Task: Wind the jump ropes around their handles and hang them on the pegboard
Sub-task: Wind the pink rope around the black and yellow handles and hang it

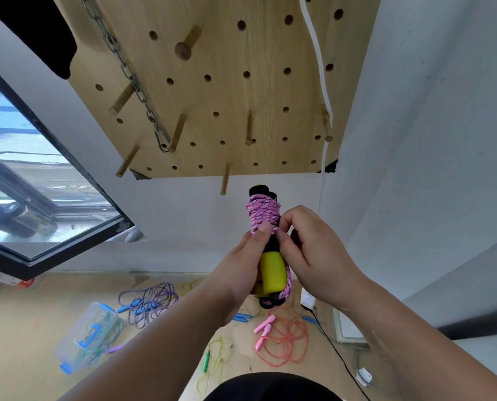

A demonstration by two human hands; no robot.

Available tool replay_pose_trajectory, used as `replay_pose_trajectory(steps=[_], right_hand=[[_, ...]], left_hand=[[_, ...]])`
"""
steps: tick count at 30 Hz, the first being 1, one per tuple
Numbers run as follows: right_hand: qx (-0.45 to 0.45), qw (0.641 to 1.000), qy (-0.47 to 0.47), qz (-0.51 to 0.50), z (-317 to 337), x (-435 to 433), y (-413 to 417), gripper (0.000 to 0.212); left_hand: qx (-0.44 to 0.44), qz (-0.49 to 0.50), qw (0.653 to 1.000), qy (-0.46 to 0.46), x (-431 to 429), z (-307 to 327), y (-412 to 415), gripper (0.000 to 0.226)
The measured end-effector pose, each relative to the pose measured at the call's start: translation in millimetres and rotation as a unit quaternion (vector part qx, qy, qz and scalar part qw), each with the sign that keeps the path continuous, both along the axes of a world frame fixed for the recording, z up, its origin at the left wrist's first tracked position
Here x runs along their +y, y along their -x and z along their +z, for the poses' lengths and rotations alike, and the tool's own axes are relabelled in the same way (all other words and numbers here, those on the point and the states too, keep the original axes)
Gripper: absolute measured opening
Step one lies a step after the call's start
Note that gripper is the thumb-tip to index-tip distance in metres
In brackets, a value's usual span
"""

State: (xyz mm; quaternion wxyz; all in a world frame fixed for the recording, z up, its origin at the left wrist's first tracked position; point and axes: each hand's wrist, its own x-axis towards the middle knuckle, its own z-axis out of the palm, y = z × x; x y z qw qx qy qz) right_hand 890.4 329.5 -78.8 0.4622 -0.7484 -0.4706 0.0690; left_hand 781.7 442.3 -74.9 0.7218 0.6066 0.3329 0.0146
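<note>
Winding the last turns of a pink rope [263, 212] around its yellow handles [271, 270], just below the pegboard [212, 96].

The left hand [241, 267] gripped both handles together, fingers curled round them and the thumb pressing on the lowest turn of the coil. The right hand [311, 250] pinched the rope beside that thumb, and a short loose length ran down past the handles' lower end. The bundle was held upright in the air, near a bare wooden peg [224, 180] at the board's bottom edge. The winding step looked nearly finished. The next move probably called for tucking the loose end under a turn so the coil would hold, then lifting the bundle onto a peg. More jump ropes [284, 342] lay unwound on the floor [24, 328] below, so most of the task remained.
</note>
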Motion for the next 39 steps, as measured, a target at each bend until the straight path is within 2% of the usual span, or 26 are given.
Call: replay_pose_trajectory(steps=[5,9,13,16,18,21,23,25,28,30,33,35,37,39], right_hand=[[-0.017,1.0,-0.008,0.017,1,-4,-3,0.011],[-0.048,0.999,-0.02,0.009,5,-6,-6,0.013],[-0.094,0.995,-0.034,-0.008,11,-8,-10,0.007],[-0.076,0.996,-0.042,-0.026,10,-9,-9,0.012],[-0.021,0.998,-0.04,-0.041,10,-11,-5,0.018],[0.154,0.987,-0.015,-0.034,11,-17,2,0.021],[0.292,0.955,-0.04,-0.034,12,-19,6,0.018],[0.408,0.907,-0.091,-0.051,13,-19,8,0.015],[0.524,0.841,-0.127,-0.04,17,-19,7,0.013],[0.557,0.821,-0.12,-0.033,19,-20,5,0.017],[0.566,0.816,-0.101,-0.054,17,-19,6,0.026],[0.563,0.815,-0.106,-0.084,14,-15,10,0.031],[0.557,0.813,-0.119,-0.121,12,-10,16,0.032],[0.548,0.813,-0.132,-0.147,11,-6,21,0.031]], left_hand=[[0.015,-0.023,1.0,0.014,9,3,7,0.084],[0.032,-0.06,0.997,-0.032,4,8,8,0.073],[0.002,-0.044,0.998,0.048,-8,9,4,0.072],[-0.029,-0.026,0.994,0.102,-13,8,2,0.067],[-0.048,-0.02,0.996,0.078,-14,4,2,0.063],[-0.053,-0.027,0.998,0.005,-14,1,5,0.058],[-0.048,-0.046,0.996,-0.057,-13,0,6,0.057],[-0.055,-0.076,0.986,-0.135,-11,0,5,0.055],[-0.086,-0.102,0.961,-0.243,-5,0,1,0.049],[-0.092,-0.127,0.945,-0.286,2,-2,1,0.049],[-0.065,-0.142,0.947,-0.281,4,-6,3,0.056],[-0.032,-0.135,0.948,-0.286,2,-7,2,0.052],[-0.006,-0.124,0.956,-0.264,3,-9,0,0.043],[0.002,-0.113,0.976,-0.189,6,-11,0,0.034]])
